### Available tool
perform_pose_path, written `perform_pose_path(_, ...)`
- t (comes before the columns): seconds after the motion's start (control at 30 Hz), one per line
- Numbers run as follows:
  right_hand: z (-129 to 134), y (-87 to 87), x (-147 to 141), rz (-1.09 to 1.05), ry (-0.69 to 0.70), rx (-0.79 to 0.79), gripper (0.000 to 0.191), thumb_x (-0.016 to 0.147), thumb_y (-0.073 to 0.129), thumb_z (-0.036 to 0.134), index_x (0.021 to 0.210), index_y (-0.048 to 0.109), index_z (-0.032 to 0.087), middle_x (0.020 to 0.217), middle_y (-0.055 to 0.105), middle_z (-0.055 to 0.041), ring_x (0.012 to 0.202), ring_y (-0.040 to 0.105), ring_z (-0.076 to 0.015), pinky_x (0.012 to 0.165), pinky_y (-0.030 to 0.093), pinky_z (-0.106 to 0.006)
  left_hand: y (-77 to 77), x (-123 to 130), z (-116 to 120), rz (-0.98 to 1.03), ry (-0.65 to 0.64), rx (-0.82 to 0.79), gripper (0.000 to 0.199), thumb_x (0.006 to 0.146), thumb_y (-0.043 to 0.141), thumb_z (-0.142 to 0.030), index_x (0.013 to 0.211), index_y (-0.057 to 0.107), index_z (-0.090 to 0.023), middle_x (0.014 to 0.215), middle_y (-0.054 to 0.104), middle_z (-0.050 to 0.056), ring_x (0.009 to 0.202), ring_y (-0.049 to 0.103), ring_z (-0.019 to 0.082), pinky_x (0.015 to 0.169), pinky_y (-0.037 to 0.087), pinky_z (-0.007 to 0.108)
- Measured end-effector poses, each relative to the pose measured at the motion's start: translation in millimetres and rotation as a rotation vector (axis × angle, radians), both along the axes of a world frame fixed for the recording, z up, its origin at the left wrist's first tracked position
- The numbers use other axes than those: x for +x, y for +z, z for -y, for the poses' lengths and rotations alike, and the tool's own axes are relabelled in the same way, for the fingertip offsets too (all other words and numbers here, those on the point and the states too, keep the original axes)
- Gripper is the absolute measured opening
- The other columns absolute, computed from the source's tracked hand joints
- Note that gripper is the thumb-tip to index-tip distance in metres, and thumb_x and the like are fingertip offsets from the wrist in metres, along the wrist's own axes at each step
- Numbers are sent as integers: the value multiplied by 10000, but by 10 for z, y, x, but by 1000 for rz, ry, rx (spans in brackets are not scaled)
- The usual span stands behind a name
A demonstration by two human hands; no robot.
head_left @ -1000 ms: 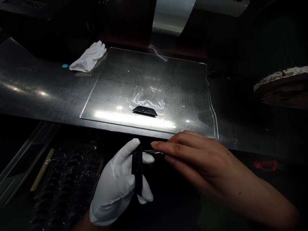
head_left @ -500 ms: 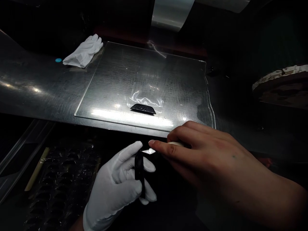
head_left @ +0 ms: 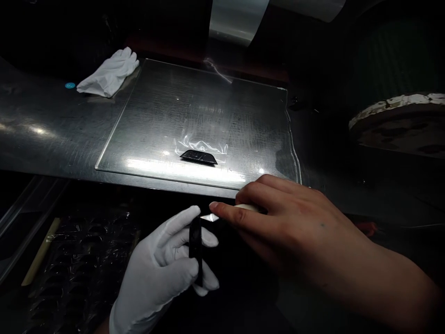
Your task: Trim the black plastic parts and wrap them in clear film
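Note:
My left hand (head_left: 163, 262), in a white glove, grips a small narrow black part (head_left: 195, 248) on end between thumb and fingertips. My bare right hand (head_left: 278, 215) is closed around a knife (head_left: 248, 207) with a pale handle. Its short bright blade (head_left: 209, 217) points left, its tip at the upper end of the black part; whether it touches I cannot tell. The index finger lies along the blade's base. Beyond both hands, a similar black trapezoid part (head_left: 199, 157) lies on a glass plate (head_left: 156, 116), beside a piece of clear film (head_left: 205, 144).
An empty white glove (head_left: 109, 74) lies left of the glass, near a blue sticker (head_left: 70, 86). At lower left is a clear plastic tray (head_left: 83, 260) with rows of dark pockets. A large round object with a chipped white rim (head_left: 399, 102) stands at right.
The whole scene has shifted slightly left in view. Both hands keep their grips, and the blade stays at the black part's upper end.

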State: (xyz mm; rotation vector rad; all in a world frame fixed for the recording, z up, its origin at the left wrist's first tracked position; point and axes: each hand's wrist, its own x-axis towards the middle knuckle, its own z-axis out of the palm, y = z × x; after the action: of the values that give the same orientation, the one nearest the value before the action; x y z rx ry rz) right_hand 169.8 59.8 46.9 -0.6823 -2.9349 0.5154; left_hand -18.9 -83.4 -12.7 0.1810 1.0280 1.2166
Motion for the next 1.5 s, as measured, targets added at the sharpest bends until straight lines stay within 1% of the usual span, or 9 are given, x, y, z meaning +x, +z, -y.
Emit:
perform_pose_path(0.27,2,-31,2,-1,-30,-1,339,1084,547,304,1384,697,263,942,687,-75,825,588,-227,660,453,-348,-48,-2,-9,-11,-14,-33,609,787,902,-357,1352,676,-334,1033,763,70,612,753,174,515,588,210)
perform_pose_path(0.4,10,-67,37,-164,-66,-108,348,1083,553,228,1415,660,228,1039,696,-69,885,617,-193,728,494,-332,-143,-56,-21,50,-87,51,702,867,830,-306,1496,530,-379,1104,724,62,678,761,187,553,605,247)
perform_pose_path(0.47,17,-85,64,-236,-98,-177,371,1077,551,178,1441,622,196,1066,699,-64,902,633,-167,763,508,-306,-162,-80,-41,78,-48,61,690,881,814,-260,1501,528,-355,1085,717,46,734,763,180,638,619,255)
perform_pose_path(0.53,33,-100,90,-255,-113,-225,371,1072,558,159,1438,610,187,1064,708,-48,918,651,-147,788,514,-278,-156,-98,-68,128,3,45,574,870,824,-224,1402,629,-313,1052,726,30,834,777,191,771,634,273)
perform_pose_path(0.63,83,-107,112,-227,-100,-297,335,1073,573,184,1401,623,231,1091,732,-8,952,679,-121,836,524,-237,-134,-116,-95,198,70,38,353,866,823,-171,1186,741,-295,1009,753,-12,987,777,184,960,612,296)
perform_pose_path(0.73,136,-98,100,-152,-98,-338,337,1078,576,212,1401,615,298,1120,741,30,937,694,-112,818,531,-240,-123,-122,-97,203,143,116,237,887,799,-155,1092,759,-265,1009,783,-22,1066,764,177,1042,585,303)
perform_pose_path(1.0,155,-69,12,-43,-65,-260,246,1099,537,255,1304,668,289,920,700,33,685,618,-106,599,437,-273,-69,-147,-104,173,236,77,238,895,778,-116,1094,761,-246,1001,816,-7,995,790,163,1006,605,263)
perform_pose_path(1.3,158,-66,-30,41,-19,-177,177,1106,506,330,1143,671,277,792,616,45,579,508,-118,542,351,-290,-81,-150,-98,118,267,-19,291,870,775,-47,1110,733,-206,985,805,34,949,803,194,930,641,275)
perform_pose_path(1.5,118,-74,-25,89,34,-156,213,1096,514,283,1259,652,282,800,628,44,599,549,-123,549,329,-300,-56,-121,-146,45,250,-67,283,866,796,-87,1112,749,-220,953,798,14,924,789,149,928,631,235)
